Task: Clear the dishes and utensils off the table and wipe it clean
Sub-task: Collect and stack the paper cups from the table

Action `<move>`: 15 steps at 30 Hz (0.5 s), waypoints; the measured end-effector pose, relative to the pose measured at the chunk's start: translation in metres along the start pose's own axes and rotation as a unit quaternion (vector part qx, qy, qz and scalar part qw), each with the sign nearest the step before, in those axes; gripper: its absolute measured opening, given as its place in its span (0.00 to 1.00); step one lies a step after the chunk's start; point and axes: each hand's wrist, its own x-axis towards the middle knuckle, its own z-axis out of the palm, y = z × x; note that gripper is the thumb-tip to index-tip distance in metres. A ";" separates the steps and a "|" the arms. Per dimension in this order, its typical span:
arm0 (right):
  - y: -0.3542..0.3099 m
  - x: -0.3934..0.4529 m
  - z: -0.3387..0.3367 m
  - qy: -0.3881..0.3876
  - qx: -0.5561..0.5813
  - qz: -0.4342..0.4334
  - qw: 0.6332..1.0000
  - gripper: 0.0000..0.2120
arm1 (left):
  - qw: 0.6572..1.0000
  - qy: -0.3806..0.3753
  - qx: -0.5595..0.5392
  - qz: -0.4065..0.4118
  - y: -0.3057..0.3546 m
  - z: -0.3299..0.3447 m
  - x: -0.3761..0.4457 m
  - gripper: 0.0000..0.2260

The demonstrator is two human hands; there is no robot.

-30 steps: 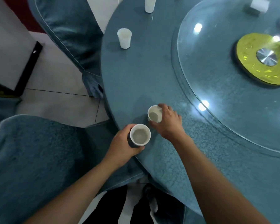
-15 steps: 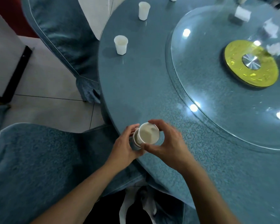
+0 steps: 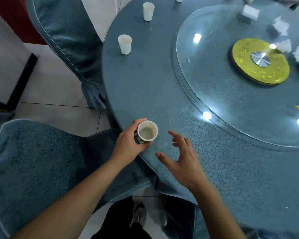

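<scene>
Gripping the stacked cups [image 3: 147, 133] at the near table edge, the left hand [image 3: 128, 144] curls its fingers round the outer cup wall, rim upward, with a pale residue visible inside. The right hand [image 3: 181, 157] hovers just beside it above the table [image 3: 145, 87], fingers spread wide and holding nothing. Half a second earlier this hand was seating a second cup into the one held by the left; it has since let go and drawn back, so the nesting appears complete and two cups are now carried as one. Farther out, one white cup [image 3: 125, 44] and another white cup [image 3: 148, 11] stand upright near the table's left rim, well apart, probably next for collection. Crumpled tissues [image 3: 283, 45] lie on the glass turntable [image 3: 214, 69]; wiping has not begun.
</scene>
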 end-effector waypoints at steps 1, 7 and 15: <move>0.005 -0.007 -0.001 0.005 0.005 0.003 1.000 0.34 | 1.000 0.004 0.005 -0.001 0.000 0.001 -0.002 0.33; 0.024 -0.042 0.000 0.029 0.033 0.011 0.999 0.34 | 0.999 -0.009 0.043 0.001 0.003 -0.001 -0.012 0.44; 0.040 -0.071 -0.006 0.023 0.035 0.005 0.999 0.31 | 0.998 0.008 0.060 0.022 -0.001 0.006 -0.017 0.39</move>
